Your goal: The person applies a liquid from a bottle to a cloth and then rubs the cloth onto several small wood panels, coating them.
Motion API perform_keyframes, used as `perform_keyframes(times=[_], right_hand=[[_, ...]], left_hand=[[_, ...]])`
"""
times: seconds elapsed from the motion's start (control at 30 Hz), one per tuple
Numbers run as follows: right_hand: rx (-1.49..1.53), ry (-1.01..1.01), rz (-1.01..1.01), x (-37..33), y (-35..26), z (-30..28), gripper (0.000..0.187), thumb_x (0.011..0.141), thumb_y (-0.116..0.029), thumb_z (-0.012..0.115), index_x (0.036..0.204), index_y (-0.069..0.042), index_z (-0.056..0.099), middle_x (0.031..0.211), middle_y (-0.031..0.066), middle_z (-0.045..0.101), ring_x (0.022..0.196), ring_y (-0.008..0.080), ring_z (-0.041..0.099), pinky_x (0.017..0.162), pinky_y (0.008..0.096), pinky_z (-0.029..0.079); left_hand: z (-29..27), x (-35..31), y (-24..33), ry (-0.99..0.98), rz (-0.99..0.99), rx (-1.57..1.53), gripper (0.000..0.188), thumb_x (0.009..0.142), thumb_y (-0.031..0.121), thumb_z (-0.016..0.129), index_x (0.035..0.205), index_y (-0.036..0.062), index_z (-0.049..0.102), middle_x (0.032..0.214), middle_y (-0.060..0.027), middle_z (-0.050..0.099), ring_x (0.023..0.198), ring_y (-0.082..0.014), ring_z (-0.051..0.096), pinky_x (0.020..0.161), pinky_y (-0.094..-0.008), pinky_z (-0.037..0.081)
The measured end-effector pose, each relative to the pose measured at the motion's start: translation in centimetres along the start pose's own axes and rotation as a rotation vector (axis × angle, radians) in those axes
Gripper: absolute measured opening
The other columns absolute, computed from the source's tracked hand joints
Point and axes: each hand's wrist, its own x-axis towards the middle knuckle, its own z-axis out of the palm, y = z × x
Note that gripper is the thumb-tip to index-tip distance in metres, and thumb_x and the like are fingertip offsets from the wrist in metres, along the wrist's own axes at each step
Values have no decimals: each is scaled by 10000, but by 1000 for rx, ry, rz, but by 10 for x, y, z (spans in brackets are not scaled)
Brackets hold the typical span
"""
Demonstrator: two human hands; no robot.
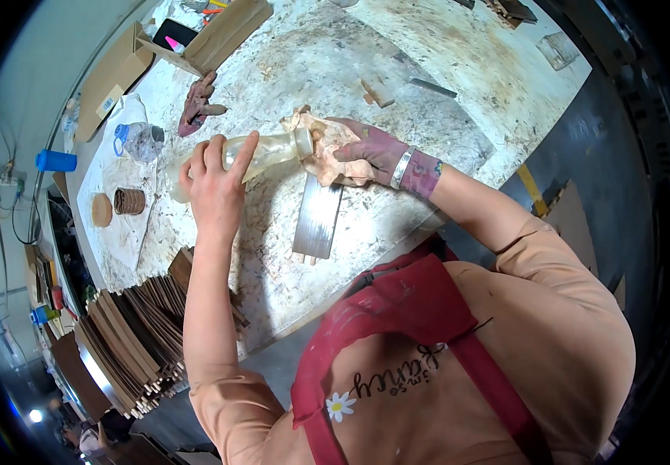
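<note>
My bare left hand wraps round a translucent plastic bottle, tipped on its side above the table. The bottle's wide mouth points right and meets a crumpled peach-coloured cloth. My right hand, in a stained purple glove with a pale band at the wrist, grips that cloth from the right. Just below the cloth lies a flat dark wooden slat with short pale dowels at its near end; its far end is hidden under the cloth. I cannot make out what is inside the bottle.
A long row of brown slats stands at the lower left. Further back are a maroon glove, a clear jug with a blue top, a ribbed brown roll and a cardboard box. A dark strip lies at the far right.
</note>
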Motion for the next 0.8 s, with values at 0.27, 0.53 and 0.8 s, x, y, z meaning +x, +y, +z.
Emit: perform_keyframes(times=[0.27,0.53,0.8], right_hand=[[25,-120,55,-9,-18,8,632,803,-7,565,1405,-9,373,1185,156,587,1026,252,634,823,344,574],[76,-140,-21,-9,-37,15,704,813,-15,680,1416,-12,315,1294,217,546,1135,284,608,920,358,568],[-285,12,-103,-58,-63,-3,586,878,-134,684,1395,-2,441,1308,154,575,1158,205,605,960,325,518]], left_hand=[[4,-7,0,7,31,3,750,655,-4,700,1292,375,587,1228,-53,573,1173,-268,519,961,-452,359],[38,-10,-9,83,-376,-701,739,723,76,773,1397,138,476,1327,-121,525,1240,-320,496,1048,-428,372],[48,-32,-40,265,-933,-1007,913,785,236,799,1470,-16,250,1384,-219,442,1272,-296,460,1078,-373,356]])
